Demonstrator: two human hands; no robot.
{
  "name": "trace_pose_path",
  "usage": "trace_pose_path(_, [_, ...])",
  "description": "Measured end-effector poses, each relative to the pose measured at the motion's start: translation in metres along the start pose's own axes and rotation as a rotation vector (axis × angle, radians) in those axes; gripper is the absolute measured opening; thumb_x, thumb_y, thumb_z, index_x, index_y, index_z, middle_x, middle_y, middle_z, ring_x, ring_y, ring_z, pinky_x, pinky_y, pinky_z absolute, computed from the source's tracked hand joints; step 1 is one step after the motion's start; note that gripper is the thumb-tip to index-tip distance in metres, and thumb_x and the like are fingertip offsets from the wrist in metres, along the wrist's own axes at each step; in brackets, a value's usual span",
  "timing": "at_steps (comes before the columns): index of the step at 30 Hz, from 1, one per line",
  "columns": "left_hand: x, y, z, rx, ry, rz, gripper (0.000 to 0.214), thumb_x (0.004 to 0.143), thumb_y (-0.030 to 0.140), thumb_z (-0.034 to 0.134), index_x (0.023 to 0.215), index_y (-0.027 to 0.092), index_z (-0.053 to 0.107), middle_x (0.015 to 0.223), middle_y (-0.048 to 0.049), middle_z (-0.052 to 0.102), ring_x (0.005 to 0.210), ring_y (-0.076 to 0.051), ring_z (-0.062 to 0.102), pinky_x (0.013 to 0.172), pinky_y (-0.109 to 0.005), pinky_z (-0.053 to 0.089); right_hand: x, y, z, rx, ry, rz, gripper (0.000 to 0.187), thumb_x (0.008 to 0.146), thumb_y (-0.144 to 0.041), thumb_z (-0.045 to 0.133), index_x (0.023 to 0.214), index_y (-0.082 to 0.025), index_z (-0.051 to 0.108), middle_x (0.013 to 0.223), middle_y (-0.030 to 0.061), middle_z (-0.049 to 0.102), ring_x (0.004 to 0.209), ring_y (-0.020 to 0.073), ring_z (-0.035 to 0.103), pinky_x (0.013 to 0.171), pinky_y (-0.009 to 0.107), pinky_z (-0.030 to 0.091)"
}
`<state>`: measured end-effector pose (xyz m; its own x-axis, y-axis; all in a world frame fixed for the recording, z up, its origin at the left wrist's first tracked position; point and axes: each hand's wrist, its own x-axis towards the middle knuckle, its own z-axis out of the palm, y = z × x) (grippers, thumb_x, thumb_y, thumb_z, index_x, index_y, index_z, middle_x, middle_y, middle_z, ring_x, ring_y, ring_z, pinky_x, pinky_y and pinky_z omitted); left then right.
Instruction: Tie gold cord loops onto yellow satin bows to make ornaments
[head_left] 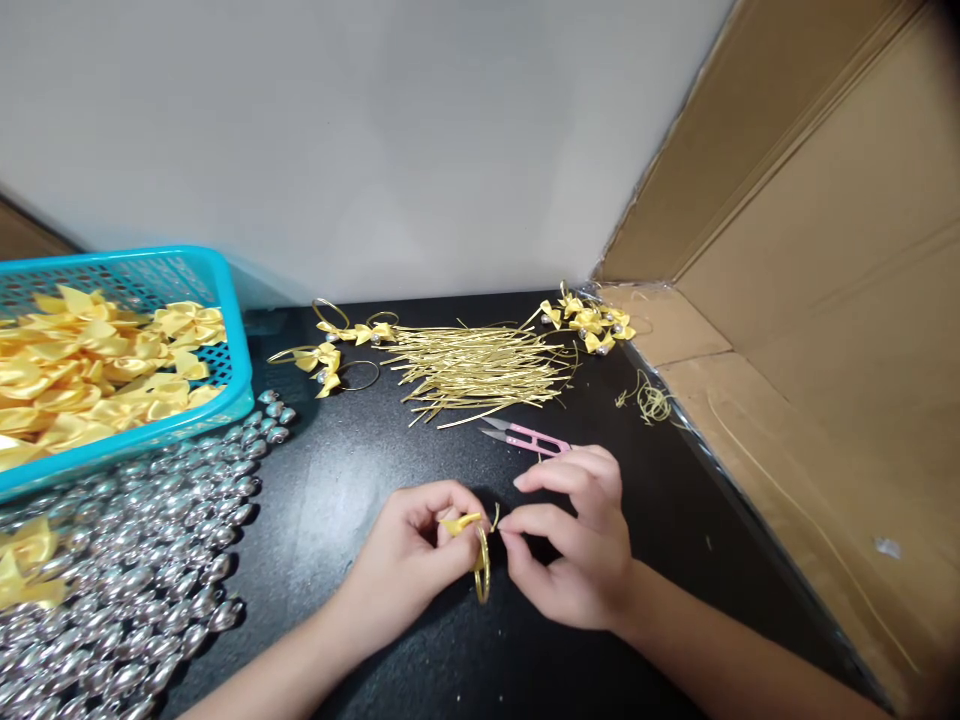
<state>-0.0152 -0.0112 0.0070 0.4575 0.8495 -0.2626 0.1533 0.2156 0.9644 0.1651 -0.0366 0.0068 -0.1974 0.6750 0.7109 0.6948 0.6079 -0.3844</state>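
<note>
Near the front middle of the black table, my left hand (431,540) pinches a yellow ribbon bow (459,522) between thumb and fingers. From the bow hangs a loop of gold cord (484,570). Close on its right, my right hand (574,535) has thumb and index finger pinched at a short gold cord end (495,517) by the bow; its other fingers are raised and bent. Just beyond my right hand lie pink-handled thread snips (529,437), their blades pointing left. Whether a bead sits on the held bow is hidden by my fingers.
A pile of cut gold cords (480,365) lies at the back, with bows on loops (326,365) to its left and more bows (589,320) to its right. A blue basket (244,370) of yellow bows, silver beads (172,540), cord scraps (654,400) and a cardboard wall (840,220) surround the area.
</note>
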Motion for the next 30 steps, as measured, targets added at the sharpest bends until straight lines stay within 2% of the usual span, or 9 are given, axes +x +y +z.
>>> trace_pose_path(13, [0.0, 0.003, 0.001, 0.039, 0.019, -0.012, 0.018, 0.073, 0.03, 0.06, 0.064, 0.015, 0.06, 0.052, 0.0041, 0.048, 0.051, -0.011, 0.038, 0.049, -0.021, 0.032, 0.002, -0.002, 0.005, -0.001, 0.005, 0.013, 0.01, 0.073, -0.015, 0.066, 0.08, -0.023, 0.065, 0.083, 0.0004, 0.068, 0.085, 0.0201, 0.054, 0.085, 0.044, 0.038])
trace_pose_path(22, [0.001, 0.005, 0.002, 0.089, 0.055, -0.038, 0.023, 0.073, 0.035, 0.06, 0.061, 0.015, 0.06, 0.049, 0.0053, 0.043, 0.049, -0.01, 0.035, 0.048, -0.021, 0.03, -0.002, -0.001, 0.009, -0.029, 0.006, 0.007, 0.006, 0.077, -0.018, 0.066, 0.075, -0.022, 0.063, 0.076, -0.0032, 0.07, 0.08, 0.0173, 0.053, 0.086, 0.042, 0.034])
trace_pose_path(30, [0.001, 0.006, 0.003, 0.083, 0.042, -0.032, 0.024, 0.075, 0.035, 0.059, 0.061, 0.015, 0.06, 0.05, 0.0045, 0.046, 0.05, -0.011, 0.038, 0.049, -0.021, 0.032, 0.003, -0.001, 0.01, -0.034, 0.022, 0.066, 0.012, 0.078, -0.014, 0.062, 0.069, -0.022, 0.06, 0.076, -0.0033, 0.068, 0.08, 0.0166, 0.054, 0.084, 0.038, 0.036])
